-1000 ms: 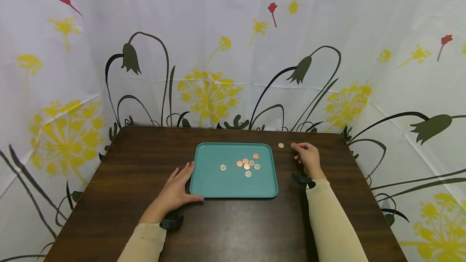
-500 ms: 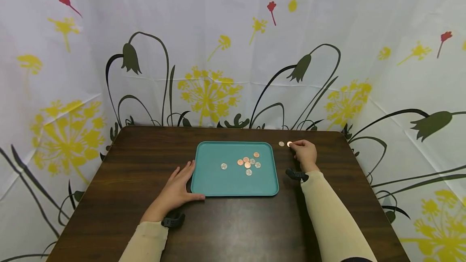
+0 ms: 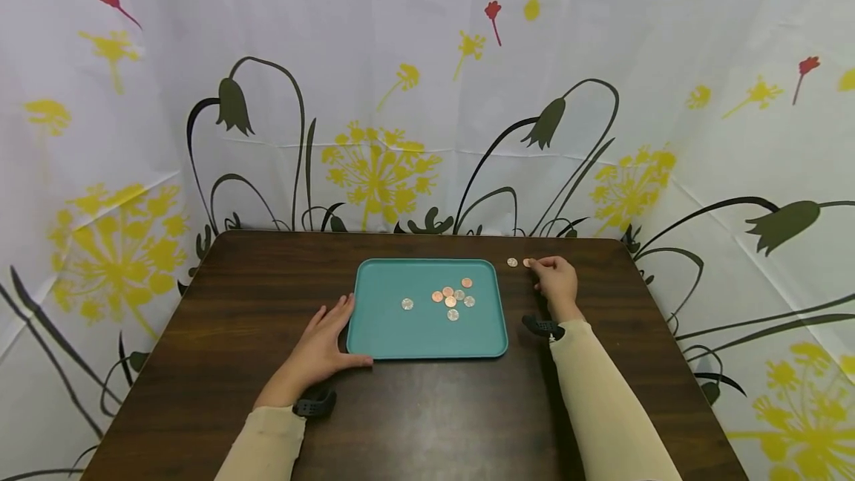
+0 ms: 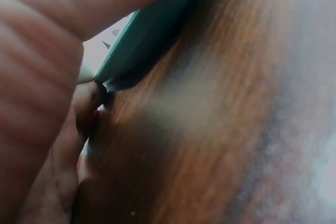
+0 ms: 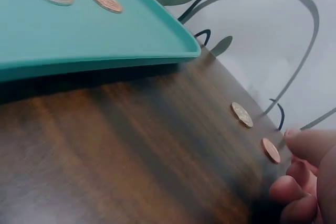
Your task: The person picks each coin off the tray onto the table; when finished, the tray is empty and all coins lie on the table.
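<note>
A teal tray [image 3: 381, 340] lies on the table, with several silver and copper coins [image 3: 450, 302] spread over its right half and one silver coin [image 3: 407, 304] further left. My left hand [image 3: 317, 351] rests at the tray's left front corner, fingers spread along the left side and thumb at the front edge. To the right of the tray my right hand [image 3: 559, 288] is low over the table. Its fingertips are right beside a copper coin [image 5: 271, 151], which lies on the wood, its face showing. A silver coin [image 5: 242, 115] lies just left of that one.
The dark wooden table [image 3: 427, 421] ends at the back against a white curtain [image 3: 414, 43] printed with flowers. Both wrists carry black straps, the left one [image 3: 314, 404] near the table's front half.
The right hand has moved slightly left, bringing the copper coin nearer to the silver coin beside it; the coin now shows more fully beyond the fingertips. The left hand has stayed at the tray.
</note>
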`<state>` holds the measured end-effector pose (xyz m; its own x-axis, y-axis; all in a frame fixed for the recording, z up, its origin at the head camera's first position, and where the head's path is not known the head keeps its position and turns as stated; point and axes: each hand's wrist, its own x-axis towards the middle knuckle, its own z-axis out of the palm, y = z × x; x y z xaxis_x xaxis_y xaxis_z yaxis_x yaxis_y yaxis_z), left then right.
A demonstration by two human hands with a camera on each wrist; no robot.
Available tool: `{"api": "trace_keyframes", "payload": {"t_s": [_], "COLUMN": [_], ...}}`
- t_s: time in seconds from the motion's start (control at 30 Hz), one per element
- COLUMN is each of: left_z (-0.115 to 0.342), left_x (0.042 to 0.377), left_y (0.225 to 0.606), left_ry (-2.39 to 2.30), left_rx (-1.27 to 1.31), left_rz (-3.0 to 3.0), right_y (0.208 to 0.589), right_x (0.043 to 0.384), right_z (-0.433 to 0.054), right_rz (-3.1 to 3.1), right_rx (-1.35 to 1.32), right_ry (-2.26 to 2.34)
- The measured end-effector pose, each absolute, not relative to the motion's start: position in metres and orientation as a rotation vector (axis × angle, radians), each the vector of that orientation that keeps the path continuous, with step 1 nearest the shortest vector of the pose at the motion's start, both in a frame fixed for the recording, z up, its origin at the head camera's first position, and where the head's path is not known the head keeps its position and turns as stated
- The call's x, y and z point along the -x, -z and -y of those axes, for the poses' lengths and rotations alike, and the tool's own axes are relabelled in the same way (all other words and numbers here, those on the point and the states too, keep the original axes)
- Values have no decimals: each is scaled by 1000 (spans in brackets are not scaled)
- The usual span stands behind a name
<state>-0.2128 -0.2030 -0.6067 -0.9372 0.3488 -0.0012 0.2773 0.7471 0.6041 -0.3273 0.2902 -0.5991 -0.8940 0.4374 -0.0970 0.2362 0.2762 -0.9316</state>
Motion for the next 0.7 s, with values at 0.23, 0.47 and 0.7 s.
{"api": "trace_keyframes", "payload": {"t_s": [0.23, 0.47, 0.7], "left_z": [202, 203, 204], "left_x": [216, 215, 213], "left_y": [606, 607, 608], "left_ry": [-968, -961, -967], "left_rx": [-527, -506, -516], "left_rz": [-2825, -2826, -2829], "right_y": [599, 592, 591], "right_x": [315, 300, 285], "right_z": [-285, -266, -223], "right_rz": [2298, 2262, 2375], "right_rx": [513, 469, 191], "right_ry": [-1756, -1992, -2078]}}
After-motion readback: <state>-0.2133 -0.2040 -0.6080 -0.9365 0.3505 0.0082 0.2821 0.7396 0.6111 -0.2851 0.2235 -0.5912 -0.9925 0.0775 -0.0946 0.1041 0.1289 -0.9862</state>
